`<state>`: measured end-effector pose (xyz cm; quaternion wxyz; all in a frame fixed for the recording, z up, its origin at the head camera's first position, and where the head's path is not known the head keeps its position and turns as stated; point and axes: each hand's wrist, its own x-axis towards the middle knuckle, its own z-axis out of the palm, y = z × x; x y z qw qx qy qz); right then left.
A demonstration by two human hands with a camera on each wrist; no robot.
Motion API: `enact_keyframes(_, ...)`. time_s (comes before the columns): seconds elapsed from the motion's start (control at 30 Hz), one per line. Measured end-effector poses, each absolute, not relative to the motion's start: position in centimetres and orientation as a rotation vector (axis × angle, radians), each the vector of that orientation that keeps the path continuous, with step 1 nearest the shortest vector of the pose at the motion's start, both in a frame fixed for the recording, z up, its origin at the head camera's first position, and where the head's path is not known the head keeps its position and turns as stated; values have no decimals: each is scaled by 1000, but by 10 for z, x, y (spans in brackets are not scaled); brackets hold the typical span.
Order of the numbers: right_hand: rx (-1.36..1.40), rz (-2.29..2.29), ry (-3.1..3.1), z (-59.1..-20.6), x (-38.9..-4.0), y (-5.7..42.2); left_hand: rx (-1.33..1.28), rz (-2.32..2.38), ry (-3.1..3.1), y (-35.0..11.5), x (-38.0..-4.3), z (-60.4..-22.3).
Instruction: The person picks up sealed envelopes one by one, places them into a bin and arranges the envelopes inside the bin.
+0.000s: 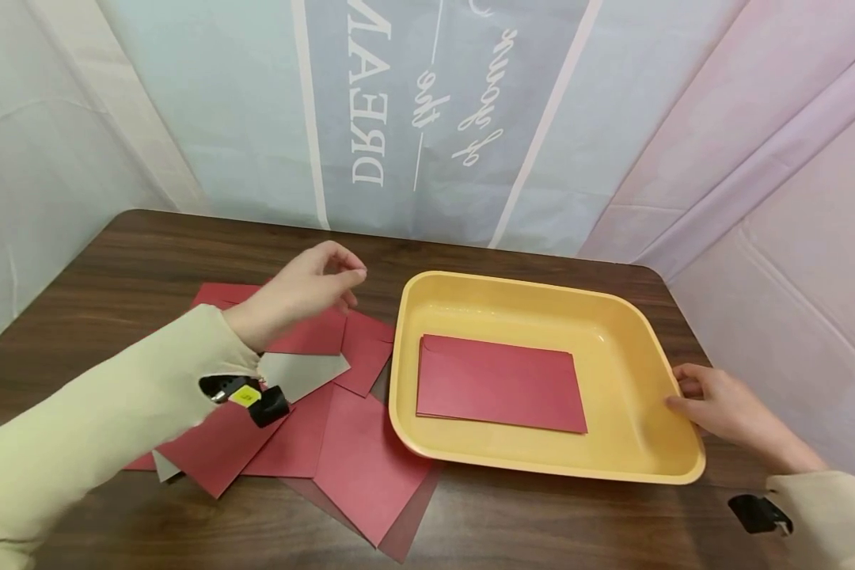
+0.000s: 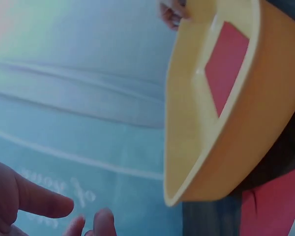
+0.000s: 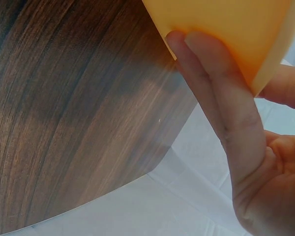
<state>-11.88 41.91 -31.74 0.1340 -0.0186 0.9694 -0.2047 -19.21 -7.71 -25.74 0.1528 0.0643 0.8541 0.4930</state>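
My right hand (image 1: 716,404) grips the right wall of a yellow tray (image 1: 634,380), its thumb inside the rim and its fingers against the outer side, as the right wrist view shows. Inside the tray lies a small stack of red envelopes (image 1: 500,384), left of its middle. My left hand (image 1: 309,285) hovers left of the tray with nothing in it, its fingers loosely bent and the thumb apart from them. Beneath that hand and forearm, several red envelopes (image 1: 370,467) are spread loosely over one another, partly hidden by the sleeve.
A grey piece (image 1: 302,374) lies among the loose envelopes. The tray's left edge overhangs some of them. Everything stands on a dark wooden table (image 1: 541,522). Behind it hangs a pale cloth (image 1: 256,119) with mirrored lettering, and more cloth hangs at both sides.
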Motion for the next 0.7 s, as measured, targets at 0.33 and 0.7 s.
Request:
enact_keyframes(0.33, -53, -615, 2802, -317, -117, 418, 52, 1519, 2415, -105, -193, -254)
enact_keyframes(0.7, -56, -598, 2807, -316, -118, 417, -18, 1537, 2455, -140, -192, -275)
